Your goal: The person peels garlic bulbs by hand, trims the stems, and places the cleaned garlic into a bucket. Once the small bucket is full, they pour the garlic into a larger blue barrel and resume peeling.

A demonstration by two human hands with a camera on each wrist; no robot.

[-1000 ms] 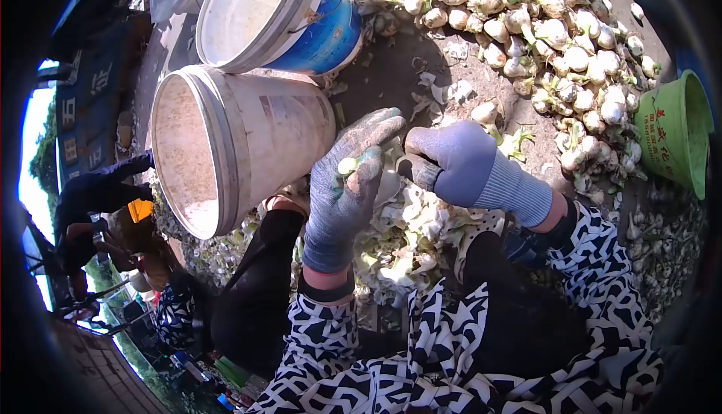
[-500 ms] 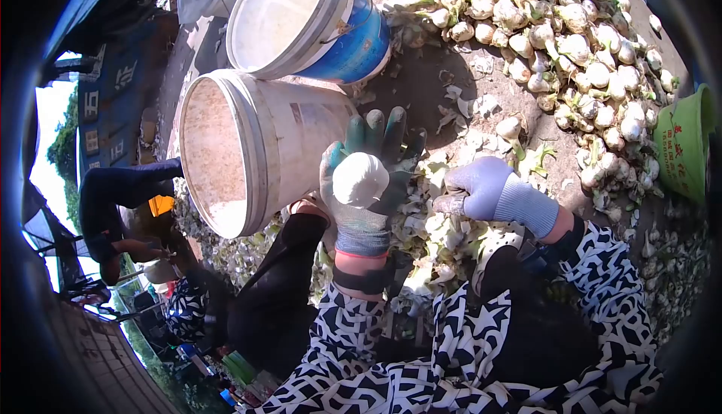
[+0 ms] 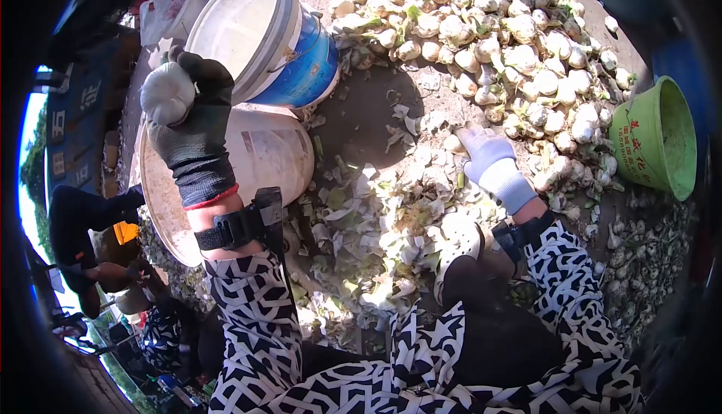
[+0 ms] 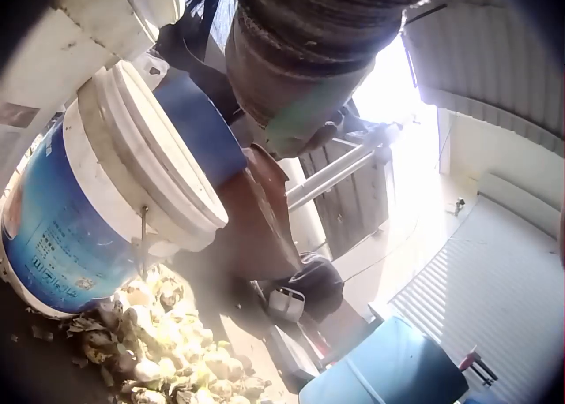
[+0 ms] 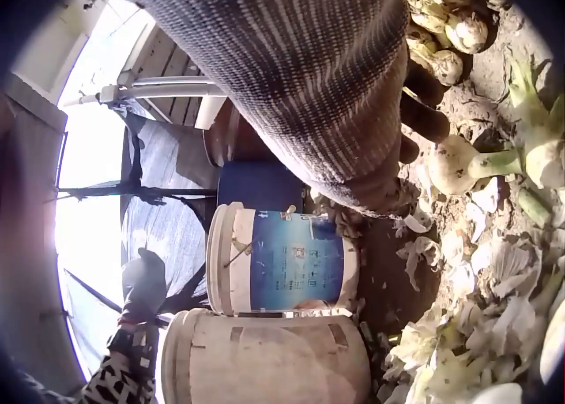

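My gloved left hand (image 3: 199, 117) is raised above the white bucket (image 3: 274, 147) at the left of the head view. Its fingers hold a peeled white garlic bulb (image 3: 167, 94). The left wrist view shows mostly the glove's cuff (image 4: 309, 42), and the bulb is hidden there. My gloved right hand (image 3: 490, 162) reaches low over the ground, fingers extended toward another garlic bulb (image 3: 453, 144). In the right wrist view that bulb (image 5: 452, 165), with its green stem, lies on the soil right by the fingertips.
A blue and white bucket (image 3: 304, 64) stands beside the white one. Beyond the right hand spreads a large heap of garlic (image 3: 519, 57). A green bucket (image 3: 653, 137) stands at the right. Peeled skins and leaves (image 3: 376, 241) cover the ground by the feet. Another person (image 3: 98, 248) is at far left.
The left hand carried the garlic bulb from in front of the body up and left over the white bucket. The right hand moved forward to the bulb on the ground, its fingers uncurling.
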